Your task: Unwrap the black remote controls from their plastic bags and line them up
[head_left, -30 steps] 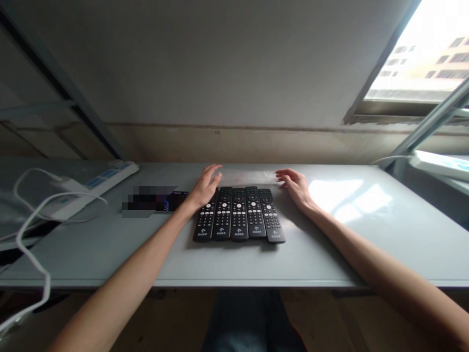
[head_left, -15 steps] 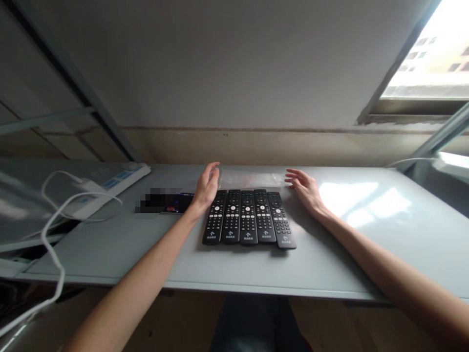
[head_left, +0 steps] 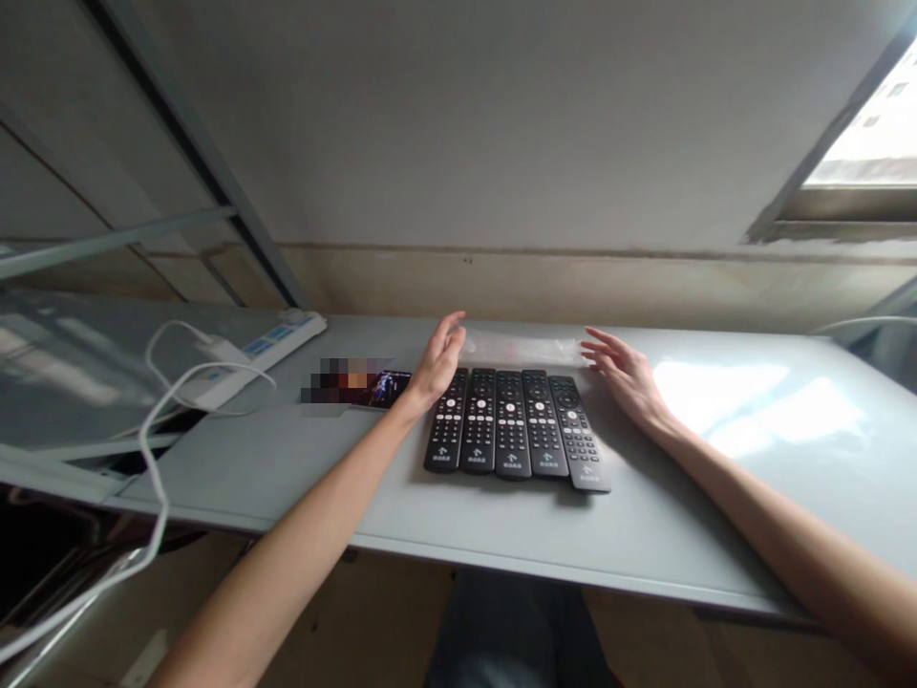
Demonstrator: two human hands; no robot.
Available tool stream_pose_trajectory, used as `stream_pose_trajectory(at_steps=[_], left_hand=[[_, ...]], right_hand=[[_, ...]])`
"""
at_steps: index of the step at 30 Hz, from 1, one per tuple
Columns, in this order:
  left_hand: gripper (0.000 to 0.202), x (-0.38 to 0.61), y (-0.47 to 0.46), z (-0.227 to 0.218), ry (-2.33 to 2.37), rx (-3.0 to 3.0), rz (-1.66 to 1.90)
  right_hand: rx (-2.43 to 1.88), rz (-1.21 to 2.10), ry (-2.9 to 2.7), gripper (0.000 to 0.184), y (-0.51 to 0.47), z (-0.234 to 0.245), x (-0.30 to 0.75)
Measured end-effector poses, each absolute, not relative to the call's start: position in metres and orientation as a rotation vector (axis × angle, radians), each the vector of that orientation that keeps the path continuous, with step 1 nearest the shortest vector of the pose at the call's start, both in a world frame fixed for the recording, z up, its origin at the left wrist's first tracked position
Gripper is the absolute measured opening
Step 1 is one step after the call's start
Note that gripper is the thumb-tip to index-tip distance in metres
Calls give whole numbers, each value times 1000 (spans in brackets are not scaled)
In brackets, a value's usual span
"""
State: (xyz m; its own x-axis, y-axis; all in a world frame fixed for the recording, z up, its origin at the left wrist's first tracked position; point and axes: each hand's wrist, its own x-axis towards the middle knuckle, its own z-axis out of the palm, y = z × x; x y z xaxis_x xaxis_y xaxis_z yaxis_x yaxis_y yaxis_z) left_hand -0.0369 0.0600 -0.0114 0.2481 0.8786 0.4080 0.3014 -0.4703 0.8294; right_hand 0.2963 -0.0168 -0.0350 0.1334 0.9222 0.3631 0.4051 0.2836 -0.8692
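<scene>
Several black remote controls (head_left: 514, 430) lie side by side on the grey table (head_left: 716, 497). Behind them lies a clear plastic bag (head_left: 522, 346), flat and crosswise. My left hand (head_left: 436, 365) is at the bag's left end, fingers stretched out and touching it, its heel beside the leftmost remote. At the bag's right end my right hand (head_left: 625, 375) has its fingers spread, fingertips at the plastic. Neither hand grips anything.
A phone (head_left: 383, 388) with a lit screen lies just left of my left hand. Further left are a white power strip (head_left: 265, 346) and a white cable (head_left: 154, 449) hanging off the table edge. A wall rises behind the table; a window is at the upper right.
The view has swung left, so everything sits further right in the picture. Both hands stay at the ends of the plastic bag, the left lifted a little more upright.
</scene>
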Motion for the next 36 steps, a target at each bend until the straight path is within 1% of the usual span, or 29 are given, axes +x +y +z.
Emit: stream_pose_trajectory(at_steps=[3, 6, 12, 16, 21, 26, 31, 36], left_hand=[[44, -36, 60, -11, 1053, 1902, 1212], [39, -35, 58, -9, 1035, 1916, 1238], [20, -36, 56, -5, 1013, 1964, 1333], [20, -37, 55, -4, 1027, 2006, 1320], [19, -37, 56, -9, 1068, 2096, 1247], [21, -38, 54, -9, 1138, 2317, 1221], [24, -41, 51, -8, 1134, 2465, 1105], [23, -46, 52, -10, 1104, 2546, 996]], right_hand=[[-1304, 530, -1444, 48, -14, -40, 298], [-1322, 468, -1407, 39, -12, -43, 300], [-1366, 426, -1359, 26, -14, -39, 299], [-1390, 417, -1397, 22, -16, -34, 298], [-1406, 395, -1436, 25, -15, -37, 298], [-1402, 397, -1470, 31, -18, -39, 295], [-1420, 425, -1514, 35, -23, -36, 293], [-1465, 458, -1532, 41, -23, -37, 292]])
